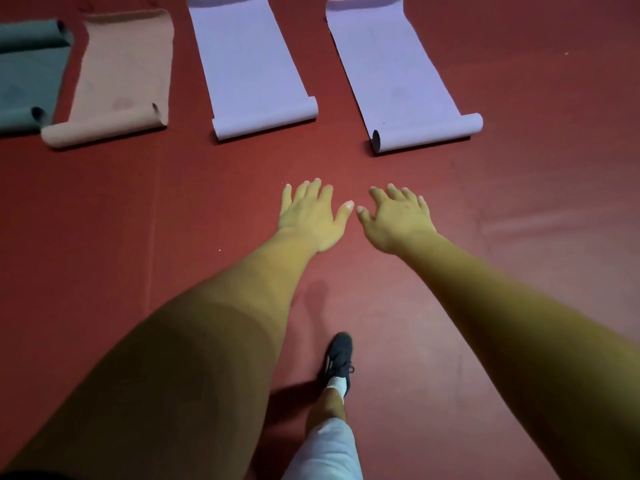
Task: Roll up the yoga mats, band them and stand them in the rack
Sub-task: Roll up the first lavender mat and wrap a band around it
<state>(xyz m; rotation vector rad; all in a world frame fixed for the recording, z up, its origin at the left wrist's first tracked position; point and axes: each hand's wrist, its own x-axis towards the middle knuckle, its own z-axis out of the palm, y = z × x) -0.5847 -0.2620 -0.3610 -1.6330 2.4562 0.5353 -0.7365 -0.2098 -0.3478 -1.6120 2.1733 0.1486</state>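
On the floor (138, 220) at one o'clock lies a lilac mat (398, 74), its near end curled. My left hand (310, 218) and right hand (396, 218) hover empty, fingers (314, 192) spread. The mat looks light, soft and springy, so I'd take that curl.

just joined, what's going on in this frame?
A person stands on a red floor with the left hand and right hand held out, open and empty. Ahead lie four yoga mats, mostly flat with curled ends: green mat, beige mat, middle lilac mat, far-right lilac mat. None is rolled up or banded. No rack is in view.
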